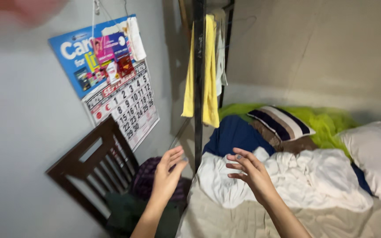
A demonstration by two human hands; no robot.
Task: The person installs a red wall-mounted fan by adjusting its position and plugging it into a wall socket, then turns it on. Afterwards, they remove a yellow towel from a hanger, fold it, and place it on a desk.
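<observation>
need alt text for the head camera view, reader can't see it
Two bare hands, left hand and right hand, reach out open and empty over a crumpled white sheet on an unmade bed. A yellow towel hangs on a black post; a wall calendar and dark wooden chair are at left.

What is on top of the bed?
On the bed lie a crumpled white sheet, a white pillow, a striped pillow, a dark blue cloth and a green cloth. The mattress underneath is covered.
</observation>
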